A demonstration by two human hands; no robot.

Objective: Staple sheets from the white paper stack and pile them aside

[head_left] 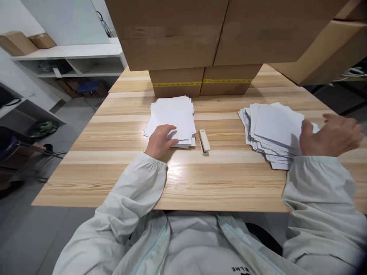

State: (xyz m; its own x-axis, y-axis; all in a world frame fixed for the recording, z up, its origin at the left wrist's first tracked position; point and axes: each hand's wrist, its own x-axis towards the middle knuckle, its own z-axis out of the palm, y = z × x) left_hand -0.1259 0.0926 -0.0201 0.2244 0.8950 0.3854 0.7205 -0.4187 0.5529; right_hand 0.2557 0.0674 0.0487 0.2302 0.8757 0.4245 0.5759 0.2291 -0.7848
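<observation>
My left hand (160,142) rests on the near left corner of a neat stack of white paper (172,114), thumb and forefinger apart, gripping nothing that I can see. Just right of that stack lies a cream stapler (203,141) on the table. A second, looser pile of white paper (276,128) sits farther right, its sheets fanned out unevenly. At its right edge is my right hand (329,135), fingers stretched away from the thumb and slightly blurred. Whether its thumb touches the sheets I cannot tell.
Large cardboard boxes (177,34) are stacked at the back of the wooden table (223,187), taped in yellow at the lower level. Another carton (329,57) leans in at the right. White shelving (86,51) and a blue stool (89,86) stand to the left.
</observation>
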